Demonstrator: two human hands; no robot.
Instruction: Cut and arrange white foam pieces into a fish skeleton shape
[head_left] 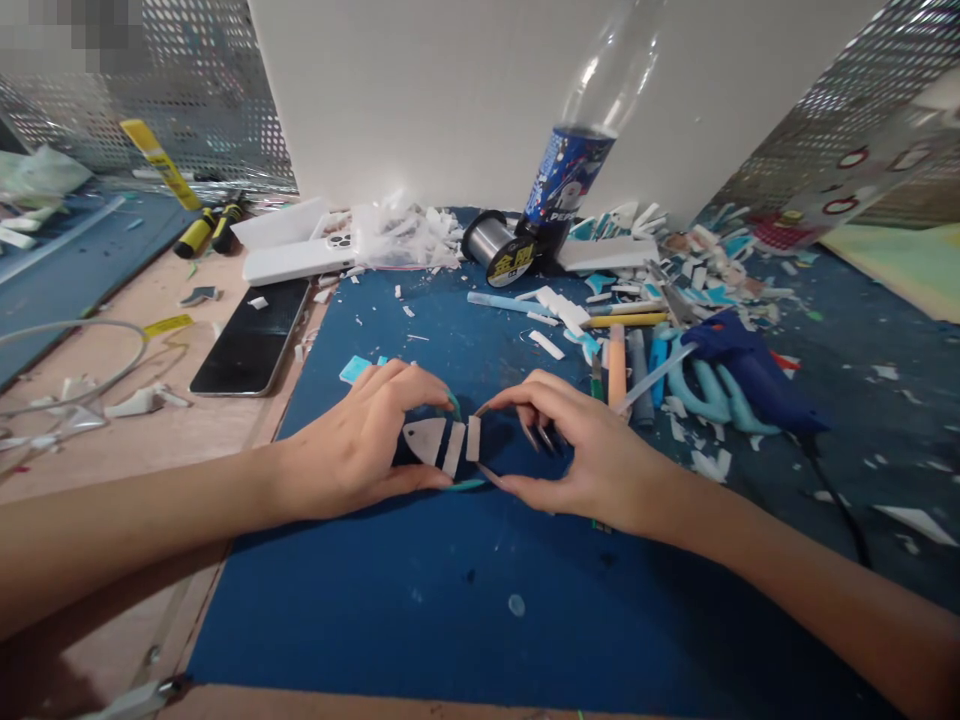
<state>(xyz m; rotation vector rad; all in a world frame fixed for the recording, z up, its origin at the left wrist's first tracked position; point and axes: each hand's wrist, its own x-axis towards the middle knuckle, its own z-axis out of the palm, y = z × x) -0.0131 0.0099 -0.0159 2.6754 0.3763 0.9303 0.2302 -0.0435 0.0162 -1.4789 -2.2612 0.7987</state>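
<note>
Three small white cut pieces lie side by side on the blue cutting mat [450, 600], just in front of the person: a pointed triangular piece [424, 438] on the left, then a slanted strip [454, 450], then a short upright strip [473, 438]. Together they form a row running left to right, its point aimed at the left hand [352, 450]. That hand lies flat over the pointed end, thumb along the near edge and forefinger curved over the far edge, fingers spread and pressing, not pinched shut. The right hand [585, 455] comes in from the opposite end, forefinger and thumb held apart like a bracket around the short strip; whether the tips actually touch it cannot be told. Both hands are about equally near, one at each end of the row. Farther right lie a blue glue gun [750, 370] and pens [616, 365]; behind stand a bottle [570, 180] and a wire spool [491, 245]; a dark phone [251, 340] rests left of the mat.
</note>
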